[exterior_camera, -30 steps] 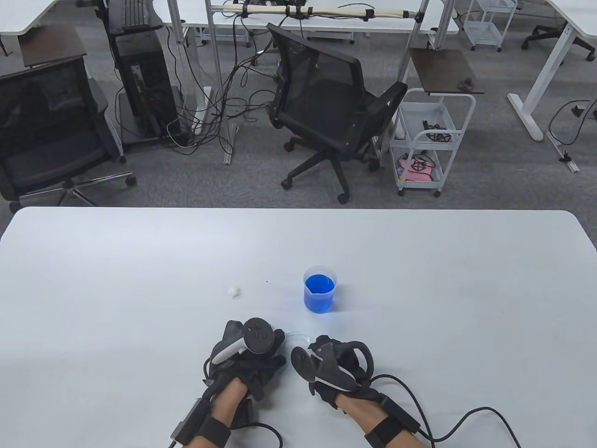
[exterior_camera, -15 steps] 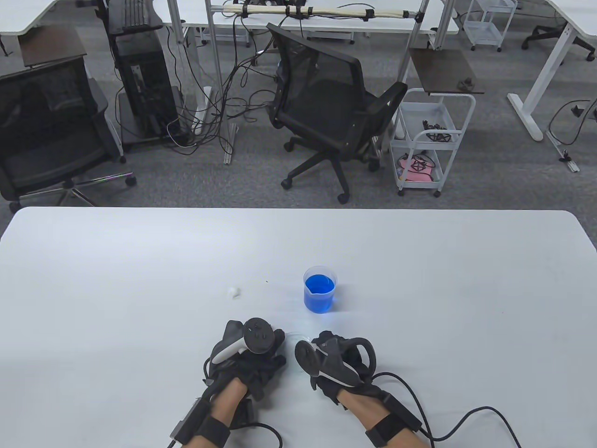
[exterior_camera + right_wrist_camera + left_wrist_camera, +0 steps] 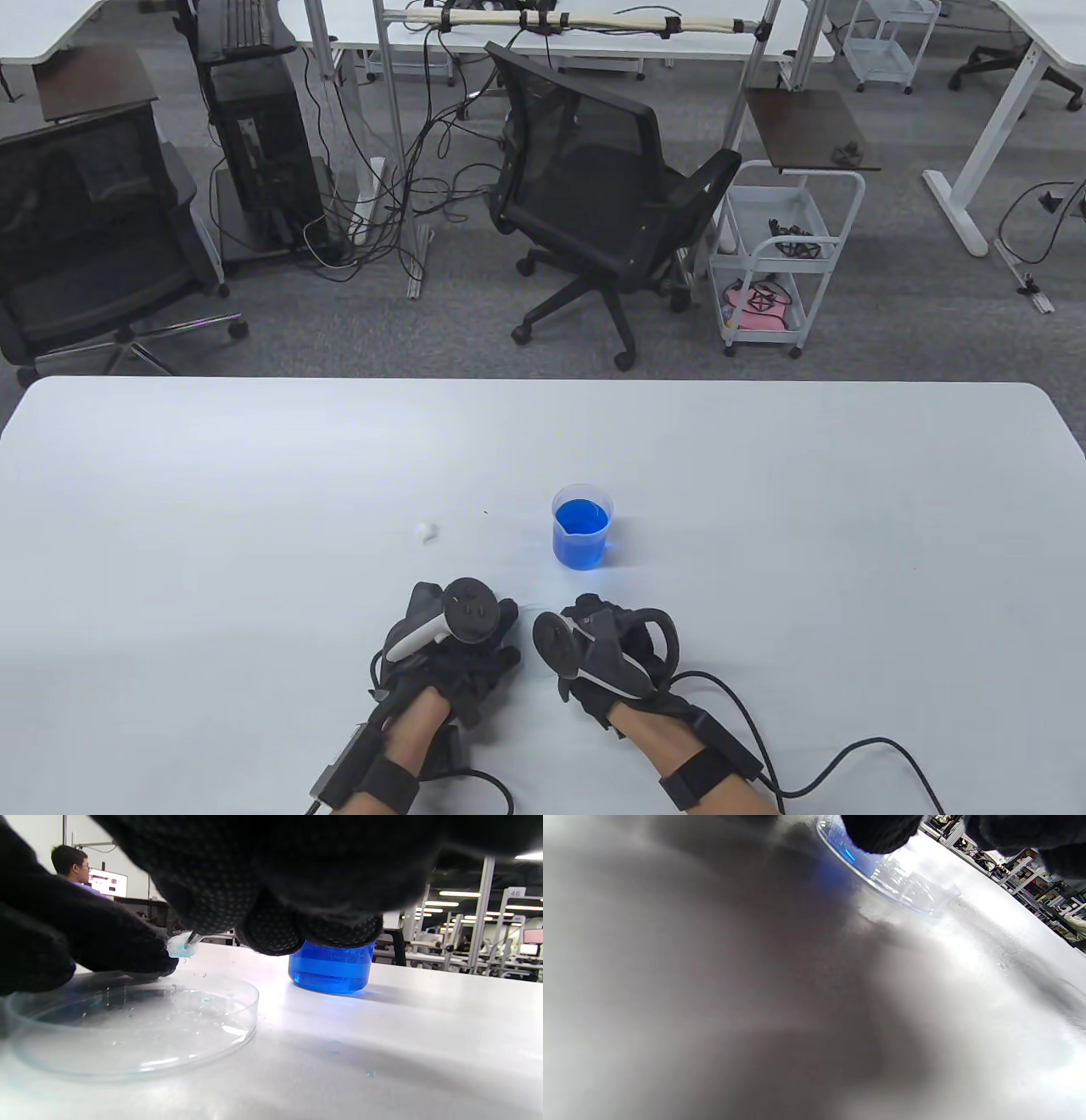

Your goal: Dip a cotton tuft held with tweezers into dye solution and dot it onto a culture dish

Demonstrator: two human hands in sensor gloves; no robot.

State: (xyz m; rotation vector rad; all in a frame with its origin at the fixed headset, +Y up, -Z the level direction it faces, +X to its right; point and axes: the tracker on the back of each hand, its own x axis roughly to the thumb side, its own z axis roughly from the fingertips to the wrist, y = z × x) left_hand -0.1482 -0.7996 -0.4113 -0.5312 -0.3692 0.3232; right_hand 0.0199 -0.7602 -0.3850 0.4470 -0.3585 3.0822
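Take the culture dish [image 3: 131, 1027] as your landmark: it sits flat on the white table [image 3: 764, 509] close to your edge, almost wholly hidden from the table view beneath your two hands.

Far out to the left of the dish and farther from you lies a small spare white cotton tuft [image 3: 425, 532], alone on the table.

Your left hand [image 3: 454, 649] rests at the dish's left side. In the right wrist view its gloved fingers [image 3: 106, 942] lie curled low over the dish's left rim, the tips touching or just above the glass edge; I cannot tell whether they actually grip it. The left wrist view shows only a dark fingertip [image 3: 878, 832] over the clear rim [image 3: 908, 895], with a blue glint there.

Your right hand [image 3: 611, 654] sits over the dish's right side. Its fingers [image 3: 271, 925] are bunched closely together, pinching the tweezers [image 3: 194, 938], of which only the metal tip peeks out. That tip holds a pale blue, wetted cotton tuft [image 3: 180, 945], poised just above the dish's far-left rim, right beside your left fingertips. Inside the dish you can see droplets and a faint bluish fleck.

Beyond the dish to its right stands the beaker of blue dye solution [image 3: 581, 526], upright, apart from both hands.
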